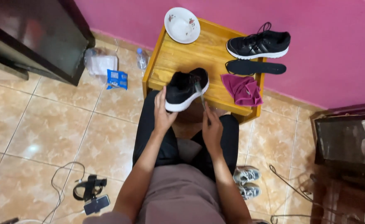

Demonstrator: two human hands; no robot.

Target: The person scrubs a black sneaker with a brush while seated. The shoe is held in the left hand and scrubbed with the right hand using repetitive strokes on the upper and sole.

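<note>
here left hand [162,113] grip grasping black shoe [185,88] at table edge [199,98]; right hand [212,129] grip clenched on brush [200,94].

One view only, from a camera on the person's head, looking steeply down and slightly forward over the lap. It faces a pink wall [315,49] at the top of the frame, with the small wooden worktop [199,49] against it at middle distance. The forearms enter from the bottom edge, close to the lens, and the hands meet near the centre. The tiled floor [45,132] spreads wide to the left; dark furniture cuts both upper-left and right edges.
</note>
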